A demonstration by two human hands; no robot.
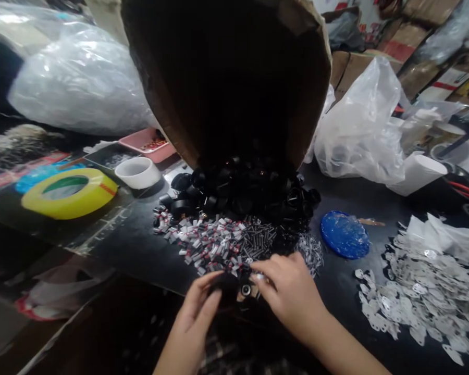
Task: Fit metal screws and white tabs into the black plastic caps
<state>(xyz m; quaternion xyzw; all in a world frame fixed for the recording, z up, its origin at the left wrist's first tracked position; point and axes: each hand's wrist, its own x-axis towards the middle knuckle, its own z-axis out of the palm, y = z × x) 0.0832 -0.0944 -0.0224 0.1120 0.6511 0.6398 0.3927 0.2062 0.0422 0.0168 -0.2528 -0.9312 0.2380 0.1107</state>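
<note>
My left hand [198, 307] and my right hand [288, 292] meet at the near edge of a dark table [133, 245]. Their fingers curl around a small black round part [245, 289] with a shiny centre, held between both hands. Just beyond lies a pile of small white, red and grey sleeves [211, 240], a heap of dark screws [258, 240] and a mound of black round parts [250, 192]. The black parts spill from a tipped brown cardboard box [226, 73].
A blue lid [344, 234] and a spread of thin silver metal tabs [418, 297] lie to the right. Left are a yellow tape roll [69, 192], a white cup [137, 172] and a pink tray [148, 145]. Clear plastic bags [359, 125] and cartons stand behind.
</note>
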